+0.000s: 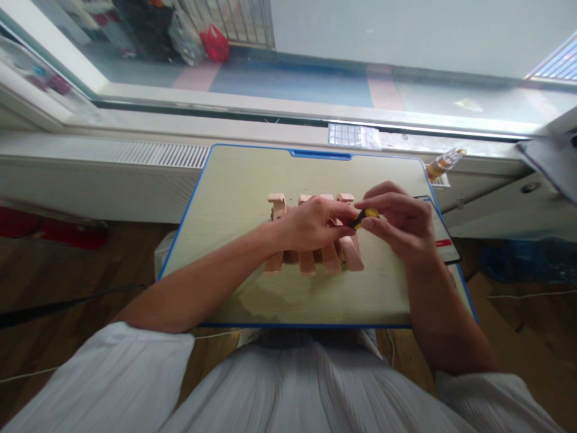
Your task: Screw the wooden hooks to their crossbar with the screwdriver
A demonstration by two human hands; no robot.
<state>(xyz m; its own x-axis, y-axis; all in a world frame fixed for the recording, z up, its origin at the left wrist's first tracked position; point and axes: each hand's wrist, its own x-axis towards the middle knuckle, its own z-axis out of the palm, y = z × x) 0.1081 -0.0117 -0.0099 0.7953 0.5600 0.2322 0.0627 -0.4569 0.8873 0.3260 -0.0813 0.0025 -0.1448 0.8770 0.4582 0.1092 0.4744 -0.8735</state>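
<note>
On the tabletop sits a small wooden assembly of pale, curved slats, its middle hidden by my left hand. That hand lies across it from the left, thumb and fingers closed around its right end. My right hand pinches a short yellow-and-black screwdriver between thumb and fingers. The screwdriver's dark end points left and down, between my left fingertips. Its tip is hidden, so I cannot tell whether it touches the wood.
The pale folding table has a blue edge. A phone or tablet lies at its right side, partly behind my right hand. Beyond the table are a radiator, a clear bottle and a blister-like pack on the sill.
</note>
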